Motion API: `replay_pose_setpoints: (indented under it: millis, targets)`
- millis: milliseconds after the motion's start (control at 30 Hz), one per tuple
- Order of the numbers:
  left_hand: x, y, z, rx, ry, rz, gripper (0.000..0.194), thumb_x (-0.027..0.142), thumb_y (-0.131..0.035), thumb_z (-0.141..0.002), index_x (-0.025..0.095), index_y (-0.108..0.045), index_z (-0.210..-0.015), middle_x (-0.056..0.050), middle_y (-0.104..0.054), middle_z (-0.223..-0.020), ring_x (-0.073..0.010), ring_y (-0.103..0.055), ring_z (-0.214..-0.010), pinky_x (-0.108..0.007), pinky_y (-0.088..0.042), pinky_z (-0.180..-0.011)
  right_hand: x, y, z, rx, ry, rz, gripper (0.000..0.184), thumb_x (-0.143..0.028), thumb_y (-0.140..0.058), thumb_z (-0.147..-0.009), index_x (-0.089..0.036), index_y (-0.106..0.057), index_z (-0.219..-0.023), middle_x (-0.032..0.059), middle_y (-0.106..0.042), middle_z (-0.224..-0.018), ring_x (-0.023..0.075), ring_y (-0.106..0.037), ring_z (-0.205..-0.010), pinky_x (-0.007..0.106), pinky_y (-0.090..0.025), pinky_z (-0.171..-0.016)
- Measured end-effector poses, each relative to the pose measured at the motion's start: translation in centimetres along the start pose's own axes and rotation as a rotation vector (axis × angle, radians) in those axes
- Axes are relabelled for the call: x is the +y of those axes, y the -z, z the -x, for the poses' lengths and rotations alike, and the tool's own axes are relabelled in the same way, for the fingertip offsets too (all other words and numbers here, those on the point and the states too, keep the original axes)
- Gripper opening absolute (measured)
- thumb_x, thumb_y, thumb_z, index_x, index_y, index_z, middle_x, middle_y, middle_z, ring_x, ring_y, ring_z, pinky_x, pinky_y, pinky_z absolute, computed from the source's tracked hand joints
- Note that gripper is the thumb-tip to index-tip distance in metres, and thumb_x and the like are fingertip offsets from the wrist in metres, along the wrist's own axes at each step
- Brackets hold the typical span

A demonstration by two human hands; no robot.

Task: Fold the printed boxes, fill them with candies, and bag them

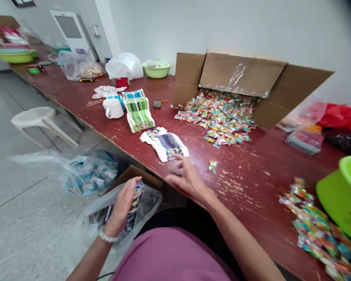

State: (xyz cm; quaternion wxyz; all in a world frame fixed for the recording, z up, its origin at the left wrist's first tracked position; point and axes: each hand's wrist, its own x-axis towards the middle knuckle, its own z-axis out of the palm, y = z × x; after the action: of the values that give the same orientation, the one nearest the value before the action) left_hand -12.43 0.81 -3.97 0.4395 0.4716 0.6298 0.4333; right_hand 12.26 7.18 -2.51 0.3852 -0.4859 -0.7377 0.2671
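My left hand point(123, 205), with a pale bead bracelet at the wrist, is over a clear plastic bag point(152, 203) lining a cardboard box beside the table. Its fingers are stretched out, next to a purple printed packet point(137, 196); whether they touch it I cannot tell. More purple packets lie in the bag below. Over the table edge, my right hand point(188, 177) is open with fingers apart and slightly blurred. Just beyond its fingertips lies a stack of flattened purple-and-white cartons point(169, 144). To its right is a single wrapped candy point(213, 166).
A tipped cardboard carton point(240, 72) spills many wrapped candies point(222, 113) onto the red table point(245, 187). Green cartons point(139, 113) and a white mug point(113, 108) stand farther left. A green basin point(337, 191) is at right. On the floor are a stool point(35, 117) and a bag of blue packets point(90, 175).
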Motion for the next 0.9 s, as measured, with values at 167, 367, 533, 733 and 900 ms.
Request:
replay_pose_setpoints:
  millis: [167, 367, 533, 733, 900]
  targets:
    - [-3.2, 4.8, -1.3, 0.195, -0.006, -0.382, 0.058, 0.06, -0.049, -0.086, 0.019, -0.061, -0.125, -0.013, -0.058, -0.135, -0.0318, -0.047, -0.131, -0.052, -0.029, -0.114, 4.4, 1.1, -4.6, 0.2, -0.363, 0.389, 0.053, -0.051, -0.069, -0.082, -0.015, -0.059, -0.119, 0.0178, -0.058, -0.117, 0.0334, -0.054, -0.112, 0.044, -0.043, -0.09]
    - [-1.5, 1.7, -2.0, 0.122, -0.098, -0.22, 0.049, 0.053, -0.054, -0.088, 0.021, -0.063, -0.124, -0.011, -0.061, -0.128, -0.028, -0.056, -0.121, -0.046, -0.039, -0.108, 5.3, -0.4, -5.8, 0.342, -0.596, 0.228, 0.037, -0.045, -0.078, -0.07, -0.019, -0.064, -0.091, 0.0136, -0.059, -0.112, 0.0342, -0.05, -0.113, 0.046, -0.036, -0.092]
    - [0.9, -1.1, -2.7, 0.076, -0.278, -0.28, 0.041, 0.045, -0.055, -0.09, 0.023, -0.063, -0.124, -0.008, -0.063, -0.123, -0.0251, -0.058, -0.114, -0.041, -0.044, -0.102, 5.5, 1.0, -5.6, 0.343, -0.577, -0.064, 0.027, -0.047, -0.068, -0.075, -0.021, -0.058, -0.074, 0.0024, -0.063, -0.081, 0.0235, -0.059, -0.085, 0.036, -0.042, -0.078]
    - [4.8, -1.7, -2.8, 0.0, -0.244, -0.044, 0.046, 0.048, -0.061, -0.086, 0.021, -0.063, -0.122, -0.01, -0.065, -0.121, -0.0265, -0.059, -0.111, -0.042, -0.044, -0.099, 2.1, 4.3, -2.3, 0.114, -0.42, -0.524, 0.032, -0.049, -0.075, -0.07, -0.02, -0.064, -0.079, 0.0003, -0.067, -0.074, 0.0157, -0.059, -0.067, 0.029, -0.046, -0.067]
    - [6.8, -3.8, -0.3, -0.873, 0.26, 0.555, 0.064, 0.061, -0.062, -0.081, 0.015, -0.062, -0.125, -0.018, -0.07, -0.116, -0.0321, -0.068, -0.102, -0.045, -0.049, -0.09, -2.2, 4.0, 0.7, -0.098, -0.368, -0.876, 0.025, -0.041, -0.078, -0.076, -0.02, -0.065, -0.082, -0.0001, -0.068, -0.079, 0.013, -0.059, -0.068, 0.027, -0.048, -0.067]
